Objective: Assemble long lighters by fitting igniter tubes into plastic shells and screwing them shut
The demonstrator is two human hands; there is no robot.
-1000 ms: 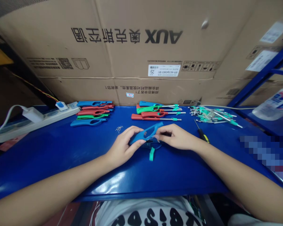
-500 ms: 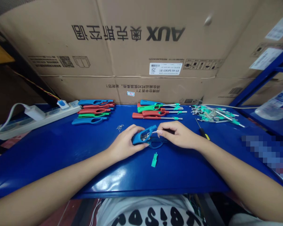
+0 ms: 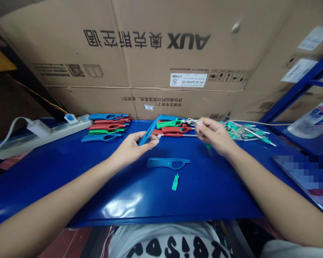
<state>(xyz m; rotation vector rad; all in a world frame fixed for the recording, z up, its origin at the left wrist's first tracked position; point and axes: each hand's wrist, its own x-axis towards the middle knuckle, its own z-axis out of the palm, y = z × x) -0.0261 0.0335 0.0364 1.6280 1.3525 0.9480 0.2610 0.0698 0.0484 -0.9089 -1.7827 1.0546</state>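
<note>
I see the left hand [image 3: 134,144] pinching a slim blue shell [image 3: 151,129], slanted above the table [image 3: 140,200], the right hand [image 3: 214,134] pinching a blurred silvery piece [image 3: 190,122]. A second shell [image 3: 161,163], blue and oval-holed, lies near a green clip [image 3: 175,182].

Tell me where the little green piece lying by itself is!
In the head view, the green piece lies slightly right of centre, just below a blue handle half.
</note>
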